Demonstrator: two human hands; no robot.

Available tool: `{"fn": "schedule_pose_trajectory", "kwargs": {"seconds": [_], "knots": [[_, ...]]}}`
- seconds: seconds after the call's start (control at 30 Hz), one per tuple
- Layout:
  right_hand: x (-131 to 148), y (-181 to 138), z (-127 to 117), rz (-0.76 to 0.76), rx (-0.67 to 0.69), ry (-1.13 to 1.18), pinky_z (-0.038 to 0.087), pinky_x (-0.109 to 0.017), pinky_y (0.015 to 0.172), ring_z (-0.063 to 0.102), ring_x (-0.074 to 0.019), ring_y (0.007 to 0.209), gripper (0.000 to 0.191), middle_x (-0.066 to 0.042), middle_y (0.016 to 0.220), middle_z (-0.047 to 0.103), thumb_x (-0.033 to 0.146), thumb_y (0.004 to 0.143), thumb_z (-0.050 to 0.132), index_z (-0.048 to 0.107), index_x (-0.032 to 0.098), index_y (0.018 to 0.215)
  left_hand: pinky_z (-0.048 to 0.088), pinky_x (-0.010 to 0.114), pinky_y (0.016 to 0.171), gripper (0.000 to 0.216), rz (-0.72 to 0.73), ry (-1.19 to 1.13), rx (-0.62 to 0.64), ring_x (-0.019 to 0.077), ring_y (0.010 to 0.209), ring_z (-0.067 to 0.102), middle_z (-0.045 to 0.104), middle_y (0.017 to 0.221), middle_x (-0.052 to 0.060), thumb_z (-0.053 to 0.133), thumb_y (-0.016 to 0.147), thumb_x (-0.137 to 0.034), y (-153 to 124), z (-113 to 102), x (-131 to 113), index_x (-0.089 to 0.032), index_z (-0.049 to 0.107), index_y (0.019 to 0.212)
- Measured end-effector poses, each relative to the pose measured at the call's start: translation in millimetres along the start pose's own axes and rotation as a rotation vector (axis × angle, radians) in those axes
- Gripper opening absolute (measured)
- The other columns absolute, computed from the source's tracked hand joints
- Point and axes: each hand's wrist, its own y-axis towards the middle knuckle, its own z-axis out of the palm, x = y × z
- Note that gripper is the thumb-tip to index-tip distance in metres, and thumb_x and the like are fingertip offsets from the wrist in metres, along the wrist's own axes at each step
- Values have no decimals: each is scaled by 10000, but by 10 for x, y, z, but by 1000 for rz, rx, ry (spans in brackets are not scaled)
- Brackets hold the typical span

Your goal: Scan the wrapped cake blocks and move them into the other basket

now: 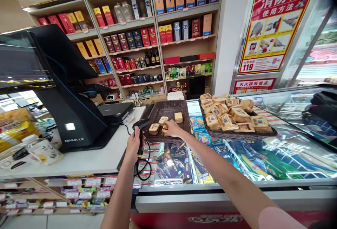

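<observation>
My left hand [133, 142] is wrapped round the handle of a black barcode scanner [141, 125], whose coiled cable hangs below. My right hand [173, 129] reaches into a dark brown woven tray [171, 105], its fingers closed on a small packaged bread [165, 130]. Several more packs lie in that tray, one of them a pale square pack [178, 117] towards the right side. To the right, a second woven basket [237, 135] is heaped with similar packaged breads [228, 120] bearing barcode labels.
Both baskets rest on a glass-topped freezer [247, 155] full of wrapped goods. At left a black point-of-sale terminal [76, 116] stands on a white counter [97, 160], near a paper cup [43, 150]. Shelves [158, 28] of boxed goods line the back wall.
</observation>
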Motion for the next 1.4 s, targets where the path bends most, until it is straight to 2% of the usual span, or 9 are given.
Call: {"fn": "schedule_pose_trajectory", "kwargs": {"seconds": [0.13,0.23,0.37,0.57,0.83,0.97,1.1,1.23,1.4], "knots": [[-221,-209,-280,-138,-174,129,469,-356,935,570,-223,1083,580,-38,1190,557,162,631,729,516,239,1165,349,226,390,646,5,-1,34,95,435,460,576,661,2,534,763,-813,-26,110,-75,-169,589,774],[-391,-454,-568,-262,-220,279,483,-357,929,587,-219,1094,635,-50,1238,548,177,636,732,464,251,1206,331,224,382,629,50,13,136,97,435,455,580,647,12,540,766,-806,-103,262,-199,-180,556,720],[-504,-861,-930,-212,-175,345,508,-360,915,622,-219,1102,760,-81,1306,530,254,683,759,340,282,1316,333,226,423,582,145,71,344,92,454,469,585,677,5,552,802,-758,-320,572,-353,-178,565,756],[-593,-1373,-1345,-104,-158,389,537,-393,918,669,-248,1080,781,-110,1330,561,221,652,790,378,265,1313,308,232,440,555,219,145,564,81,432,455,594,697,-2,516,835,-737,-586,1045,-403,-186,530,765],[-819,-1702,-1568,-126,-245,379,531,-402,948,669,-264,1113,802,-129,1340,581,234,671,786,392,231,1369,318,227,434,549,275,246,601,100,437,463,583,637,-1,493,855,-722,-670,1425,-377,-193,551,720],[-840,-1794,-1597,-148,-311,308,517,-414,972,627,-291,1183,834,-129,1382,561,260,673,793,416,229,1416,333,228,437,543,267,237,596,109,435,450,549,576,-13,511,847,-719,-726,1527,-403,-197,578,716],[-857,-1915,-1665,-171,-403,227,500,-448,1002,544,-324,1285,889,-135,1454,500,250,644,807,439,245,1453,328,225,427,560,249,194,567,103,444,463,579,637,3,544,813,-739,-774,1570,-430,-188,574,720],[-1086,-2028,-1858,-76,-642,241,513,-464,994,563,-306,1246,849,-127,1422,526,272,621,817,493,250,1405,331,228,419,603,232,186,556,96,429,454,565,619,4,533,790,-778,-785,1566,-432,-182,556,700],[-1709,-2017,-2212,218,-978,395,489,-487,1030,606,-299,1198,1021,-152,1430,535,367,600,830,352,222,1490,319,228,409,636,183,152,537,97,406,426,484,543,-37,538,749,-815,-787,1561,-448,-181,574,723]]}}
